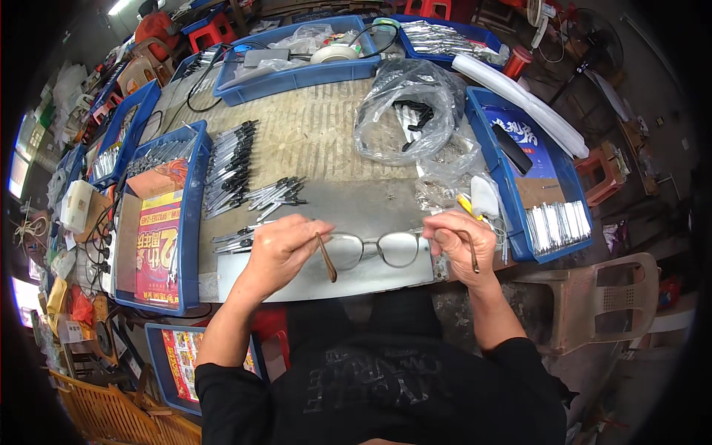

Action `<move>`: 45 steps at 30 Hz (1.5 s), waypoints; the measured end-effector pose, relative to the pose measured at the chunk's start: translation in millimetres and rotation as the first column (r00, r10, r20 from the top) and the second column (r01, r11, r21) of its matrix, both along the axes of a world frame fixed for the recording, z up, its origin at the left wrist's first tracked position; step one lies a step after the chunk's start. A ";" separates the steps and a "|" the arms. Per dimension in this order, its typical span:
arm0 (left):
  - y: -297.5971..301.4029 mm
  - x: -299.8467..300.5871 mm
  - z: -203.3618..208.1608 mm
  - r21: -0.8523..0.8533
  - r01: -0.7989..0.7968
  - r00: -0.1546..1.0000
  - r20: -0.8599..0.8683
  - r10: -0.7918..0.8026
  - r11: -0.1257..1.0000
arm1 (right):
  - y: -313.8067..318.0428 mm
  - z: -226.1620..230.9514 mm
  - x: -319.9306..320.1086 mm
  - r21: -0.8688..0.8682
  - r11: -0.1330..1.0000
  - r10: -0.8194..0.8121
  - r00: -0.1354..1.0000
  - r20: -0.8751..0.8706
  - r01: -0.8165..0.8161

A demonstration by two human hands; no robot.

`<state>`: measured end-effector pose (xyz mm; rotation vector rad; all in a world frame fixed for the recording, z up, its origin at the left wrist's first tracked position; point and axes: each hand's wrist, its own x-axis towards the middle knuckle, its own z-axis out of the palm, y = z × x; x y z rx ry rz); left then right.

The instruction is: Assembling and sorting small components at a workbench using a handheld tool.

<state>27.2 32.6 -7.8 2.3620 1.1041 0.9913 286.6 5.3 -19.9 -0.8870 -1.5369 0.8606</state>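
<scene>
A pair of eyeglasses [401, 250] with a thin frame and brown temple tips is held up over the near edge of the workbench. My left hand [280, 252] pinches the left temple, whose brown tip points down toward me. Around the right temple, near its hinge, the fingers of my right hand [466, 245] are closed. Beneath the glasses lies a pale metal sheet [245, 276] along the bench's front edge. Just beyond my left hand, several black-and-silver pens [274, 194] are spread on the bench. Beside my right hand are a yellow tool handle [465, 203] and a white pad [485, 196].
Blue trays flank the bench: one at left [194, 222] with cardboard and colourful paper, one at right [486, 159] with a phone [512, 148] and silver parts. A clear plastic bag [378, 111] lies at the back right. A plastic chair [593, 297] stands at right.
</scene>
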 end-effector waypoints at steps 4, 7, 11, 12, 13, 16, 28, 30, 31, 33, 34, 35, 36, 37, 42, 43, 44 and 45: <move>-23.8 -0.5 14.2 0.004 0.028 0.991 0.134 -0.029 1.000 | -15.0 16.0 2.3 0.002 0.994 0.112 0.985 -0.132 -0.113; -38.0 -4.0 26.0 -0.066 0.058 0.974 0.222 -0.042 0.996 | -23.5 24.0 7.2 0.098 0.981 0.175 0.982 -0.075 -0.168; -52.3 -6.1 30.0 -0.145 0.079 0.955 0.296 -0.033 0.986 | -32.3 29.0 4.4 0.132 0.971 0.212 0.973 -0.097 -0.198; -55.3 -6.4 32.0 -0.142 0.086 0.953 0.300 -0.040 0.986 | -35.1 30.9 3.8 0.103 0.975 0.208 0.969 -0.137 -0.195; -58.0 -7.4 32.3 -0.124 0.109 0.942 0.329 -0.062 0.986 | -39.0 32.3 0.9 0.065 0.983 0.185 0.960 -0.212 -0.175; -65.3 -6.9 42.8 -0.081 0.095 0.932 0.359 -0.060 0.992 | -44.1 50.1 -1.4 0.150 0.968 0.224 0.960 -0.165 -0.201; -95.1 -14.2 67.9 0.074 0.082 0.830 0.547 -0.109 0.994 | -47.0 97.1 -10.0 0.448 0.797 0.447 0.894 0.011 -0.404; -96.8 -16.7 70.6 0.101 0.082 0.828 0.546 -0.125 0.991 | -47.5 106.6 -5.9 0.408 0.780 0.487 0.870 0.080 -0.474; -96.6 -17.7 69.9 0.128 0.082 0.821 0.553 -0.140 0.988 | -47.5 106.9 -6.2 0.420 0.770 0.486 0.868 0.100 -0.480; -97.3 -21.1 72.1 0.173 0.093 0.824 0.539 -0.173 0.981 | -46.8 105.6 -6.4 0.447 0.748 0.498 0.860 0.111 -0.490; -98.9 -22.5 72.8 0.173 0.083 0.826 0.540 -0.165 0.981 | -46.8 107.6 -7.1 0.447 0.743 0.506 0.855 0.111 -0.498; -100.8 -23.7 73.1 0.212 0.102 0.815 0.542 -0.204 0.972 | -47.1 111.2 -7.7 0.444 0.738 0.495 0.855 0.154 -0.508; -99.7 -26.5 71.9 0.253 0.127 0.802 0.544 -0.249 0.959 | -46.6 112.6 -9.2 0.442 0.736 0.478 0.856 0.199 -0.514; -96.7 -34.7 75.3 0.271 0.198 0.850 0.432 -0.303 0.942 | -45.1 112.3 -10.1 0.439 0.735 0.481 0.853 0.201 -0.518; -105.1 -47.9 88.0 0.215 0.299 0.882 0.310 -0.355 0.930 | -42.8 123.1 -13.9 0.457 0.694 0.529 0.824 0.201 -0.557; -108.2 -48.5 89.3 0.227 0.282 0.887 0.309 -0.344 0.932 | -43.8 125.7 -15.7 0.457 0.690 0.534 0.821 0.202 -0.562; -111.4 -49.1 90.9 0.238 0.265 0.892 0.308 -0.331 0.934 | -44.8 128.2 -17.5 0.449 0.687 0.546 0.814 0.199 -0.571; -110.5 -48.7 91.2 0.234 0.265 0.891 0.310 -0.331 0.935 | -43.5 128.1 -18.2 0.436 0.691 0.553 0.810 0.194 -0.576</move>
